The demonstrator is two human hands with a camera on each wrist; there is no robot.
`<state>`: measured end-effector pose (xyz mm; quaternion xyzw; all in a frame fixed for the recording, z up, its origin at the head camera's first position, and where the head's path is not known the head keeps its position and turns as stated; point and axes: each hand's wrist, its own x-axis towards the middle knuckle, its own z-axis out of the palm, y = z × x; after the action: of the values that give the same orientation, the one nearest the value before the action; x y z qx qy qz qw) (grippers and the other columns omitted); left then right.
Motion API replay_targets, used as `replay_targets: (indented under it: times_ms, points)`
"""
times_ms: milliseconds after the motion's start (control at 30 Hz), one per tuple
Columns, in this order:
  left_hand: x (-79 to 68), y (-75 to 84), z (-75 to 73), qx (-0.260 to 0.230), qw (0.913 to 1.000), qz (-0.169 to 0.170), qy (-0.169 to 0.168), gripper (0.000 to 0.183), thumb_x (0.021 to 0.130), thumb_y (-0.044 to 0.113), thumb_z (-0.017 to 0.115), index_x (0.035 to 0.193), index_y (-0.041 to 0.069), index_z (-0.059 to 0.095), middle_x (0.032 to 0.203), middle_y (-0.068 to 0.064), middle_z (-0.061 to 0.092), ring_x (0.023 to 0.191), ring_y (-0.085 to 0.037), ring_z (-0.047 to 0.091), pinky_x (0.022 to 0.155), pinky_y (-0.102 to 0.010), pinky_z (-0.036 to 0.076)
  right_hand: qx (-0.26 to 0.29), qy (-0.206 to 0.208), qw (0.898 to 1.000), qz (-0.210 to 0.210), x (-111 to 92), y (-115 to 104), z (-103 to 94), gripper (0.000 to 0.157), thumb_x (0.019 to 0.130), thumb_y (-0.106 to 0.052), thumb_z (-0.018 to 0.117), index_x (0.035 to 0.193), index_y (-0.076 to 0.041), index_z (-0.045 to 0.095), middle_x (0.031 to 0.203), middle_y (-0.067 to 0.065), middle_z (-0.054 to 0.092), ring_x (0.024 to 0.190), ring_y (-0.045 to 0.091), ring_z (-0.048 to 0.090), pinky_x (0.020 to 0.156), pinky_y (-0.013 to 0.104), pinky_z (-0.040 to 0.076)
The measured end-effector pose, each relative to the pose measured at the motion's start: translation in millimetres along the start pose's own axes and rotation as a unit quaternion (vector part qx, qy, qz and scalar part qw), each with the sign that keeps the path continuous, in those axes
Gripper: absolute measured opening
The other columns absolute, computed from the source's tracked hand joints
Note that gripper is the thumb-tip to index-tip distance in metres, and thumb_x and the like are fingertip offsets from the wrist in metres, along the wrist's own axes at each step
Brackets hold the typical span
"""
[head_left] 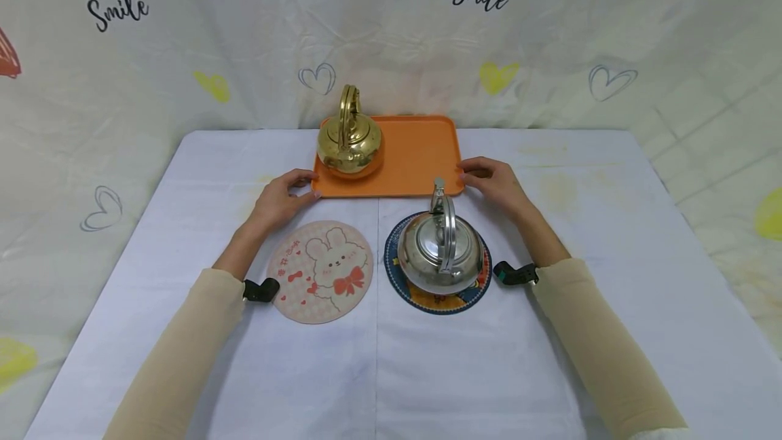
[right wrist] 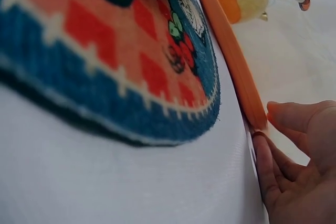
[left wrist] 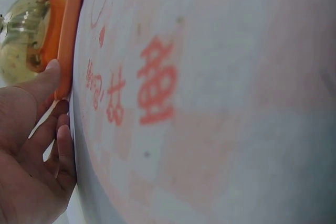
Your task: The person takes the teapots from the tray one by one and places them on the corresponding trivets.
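Orange tray (head_left: 418, 155), gold kettle (head_left: 349, 144) on it, gripped btwn both hands (head_left: 280, 198) (head_left: 496, 185).

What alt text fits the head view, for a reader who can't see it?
A person's left hand and right hand hold an orange tray at its ends, with a gold kettle on its left side. Nearer the camera, a silver kettle stands on a blue-rimmed mat; left of it lies a pink rabbit mat.
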<state>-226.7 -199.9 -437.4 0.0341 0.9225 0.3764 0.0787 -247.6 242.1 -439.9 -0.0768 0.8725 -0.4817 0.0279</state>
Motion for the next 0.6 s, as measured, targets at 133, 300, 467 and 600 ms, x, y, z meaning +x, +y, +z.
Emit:
replay_targets:
  times_ms: [133, 300, 467, 600]
  points:
    - [0.4, -0.5, -0.3, -0.002, 1.0000, 0.007, 0.001, 0.044, 0.101, 0.031, 0.069, 0.142, 0.017, 0.060, 0.149, -0.012, 0.059, 0.141, -0.031, 0.052, 0.115, -0.050, 0.045, 0.005, -0.001, 1.000, -0.009, 0.3, -1.2, 1.5, 0.037, 0.099, -0.016, 0.071, 0.133, -0.001, 0.069, 0.134, 0.023, 0.069, 0.093, -0.005, 0.061, 0.076, 0.013, 0.045]
    - [0.0, 0.2, -0.7, -0.006, 0.9999, 0.014, 0.000, 0.045, 0.101, 0.031, 0.069, 0.142, 0.016, 0.060, 0.149, -0.012, 0.060, 0.140, -0.032, 0.052, 0.117, -0.050, 0.044, 0.009, -0.003, 1.000, 0.007, -4.0, -14.3, 1.3, 0.037, 0.098, -0.009, 0.071, 0.132, 0.003, 0.068, 0.134, 0.027, 0.068, 0.093, 0.001, 0.061, 0.074, 0.013, 0.044]
    - [0.5, 0.1, -0.3, -0.007, 0.9998, 0.017, 0.000, 0.045, 0.101, 0.030, 0.069, 0.142, 0.016, 0.060, 0.149, -0.012, 0.060, 0.141, -0.032, 0.052, 0.117, -0.050, 0.044, -0.001, -0.001, 1.000, 0.015, -4.8, -14.6, 1.0, 0.037, 0.097, -0.011, 0.073, 0.131, 0.002, 0.069, 0.134, 0.025, 0.068, 0.095, 0.003, 0.061, 0.075, 0.013, 0.044]
    - [0.1, 0.2, 0.1, -0.007, 0.9999, 0.014, -0.001, 0.045, 0.101, 0.030, 0.069, 0.143, 0.016, 0.060, 0.150, -0.012, 0.059, 0.141, -0.031, 0.052, 0.116, -0.050, 0.044, -0.002, 0.003, 1.000, 0.011, -1.2, 0.2, 2.4, 0.039, 0.098, -0.019, 0.074, 0.132, -0.002, 0.070, 0.135, 0.022, 0.069, 0.098, 0.003, 0.061, 0.077, 0.013, 0.044]
